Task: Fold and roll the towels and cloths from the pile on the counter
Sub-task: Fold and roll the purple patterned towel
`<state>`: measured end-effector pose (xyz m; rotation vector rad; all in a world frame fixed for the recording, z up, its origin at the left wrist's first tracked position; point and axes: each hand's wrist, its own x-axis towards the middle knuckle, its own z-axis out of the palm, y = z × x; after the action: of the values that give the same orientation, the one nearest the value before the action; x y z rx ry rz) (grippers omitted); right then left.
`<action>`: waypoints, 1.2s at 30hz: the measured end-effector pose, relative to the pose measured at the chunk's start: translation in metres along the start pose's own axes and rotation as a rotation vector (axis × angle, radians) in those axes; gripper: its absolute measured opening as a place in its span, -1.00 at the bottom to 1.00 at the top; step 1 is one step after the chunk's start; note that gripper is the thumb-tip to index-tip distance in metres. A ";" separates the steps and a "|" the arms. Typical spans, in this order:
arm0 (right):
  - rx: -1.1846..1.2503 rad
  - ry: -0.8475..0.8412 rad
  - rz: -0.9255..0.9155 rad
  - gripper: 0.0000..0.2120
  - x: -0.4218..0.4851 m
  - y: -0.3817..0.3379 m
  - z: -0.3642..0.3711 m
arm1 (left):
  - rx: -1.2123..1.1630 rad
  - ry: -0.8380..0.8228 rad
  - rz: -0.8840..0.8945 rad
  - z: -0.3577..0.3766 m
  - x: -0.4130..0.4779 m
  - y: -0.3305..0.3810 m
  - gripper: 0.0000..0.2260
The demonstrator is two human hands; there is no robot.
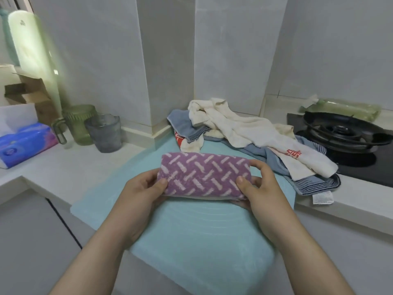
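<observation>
With left hand point(140, 194) and right hand point(259, 188), pinching both ends of the rolled purple towel point(204, 175), thumbs on top.
Held over the teal mat point(191, 241), near the pile point(234, 128) on the counter point(63, 167); probably light, soft and springy, apt to unroll, so best gripped at both ends across the loose edge.

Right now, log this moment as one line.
left hand: grips purple towel | right hand: grips same towel | pile: unfolded, behind
</observation>
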<state>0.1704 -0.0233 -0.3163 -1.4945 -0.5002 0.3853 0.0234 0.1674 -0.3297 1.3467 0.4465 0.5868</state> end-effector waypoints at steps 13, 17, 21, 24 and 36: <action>-0.062 -0.029 0.218 -0.64 0.012 -0.006 -0.001 | 0.048 0.077 -0.116 0.001 0.001 0.007 -0.59; -0.094 -0.038 0.382 -0.68 0.013 -0.033 0.004 | 0.019 0.060 -0.246 0.007 0.002 0.034 -0.64; -0.045 -0.028 0.517 -0.68 0.013 -0.078 0.001 | 0.064 0.041 -0.310 0.008 0.005 0.071 -0.78; -0.009 -0.005 0.513 -0.64 0.015 -0.125 -0.008 | 0.024 0.037 -0.322 0.018 0.008 0.108 -0.46; 0.001 0.321 0.308 -0.76 -0.006 -0.236 -0.094 | 0.019 -0.288 -0.213 0.116 0.039 0.187 -0.62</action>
<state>0.2010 -0.1173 -0.0819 -1.5992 -0.0139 0.3747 0.0997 0.1240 -0.1243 1.3558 0.3547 0.2087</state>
